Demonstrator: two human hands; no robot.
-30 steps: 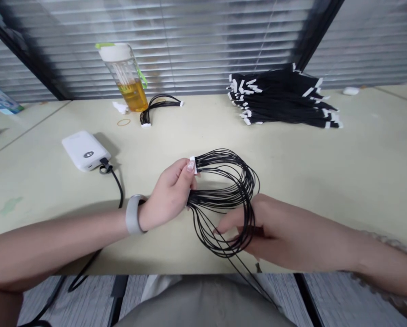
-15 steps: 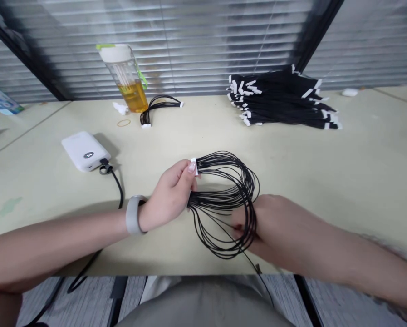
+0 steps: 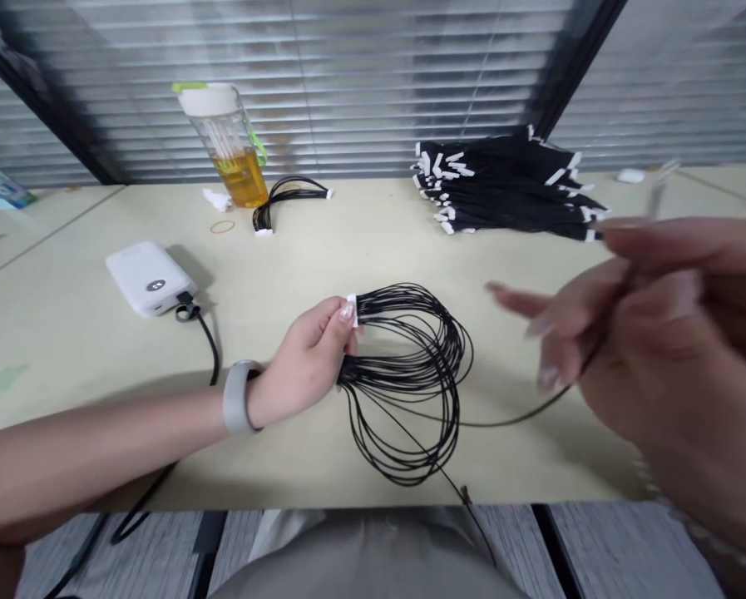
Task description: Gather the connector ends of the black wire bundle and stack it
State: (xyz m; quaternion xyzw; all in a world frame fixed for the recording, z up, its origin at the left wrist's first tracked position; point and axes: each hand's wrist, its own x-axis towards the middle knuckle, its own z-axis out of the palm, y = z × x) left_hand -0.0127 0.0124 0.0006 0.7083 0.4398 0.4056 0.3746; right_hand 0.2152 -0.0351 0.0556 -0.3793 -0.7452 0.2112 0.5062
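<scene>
My left hand (image 3: pixel 303 358), with a grey band at the wrist, is closed on the white-ended side of a looped bundle of thin black wires (image 3: pixel 447 374). The thumb presses on a white connector (image 3: pixel 353 311), and the loops spread to the right over the table. My right hand (image 3: pixel 647 333) is raised at the right, blurred, its fingers pinched on a single black wire (image 3: pixel 516 422) that runs back to the bundle. One more loose wire (image 3: pixel 451 482) trails down over the front table edge.
At the back of the table (image 3: pixel 373 241) are a bottle (image 3: pixel 241 170), a small wire harness (image 3: pixel 285 197) and a big pile of black wires (image 3: pixel 510 187). A white power bank (image 3: pixel 151 279) with a black cable (image 3: pixel 210 337) lies at the left.
My right hand has moved from behind the loops up and to the right, drawing one wire out with it. My left hand has hardly moved.
</scene>
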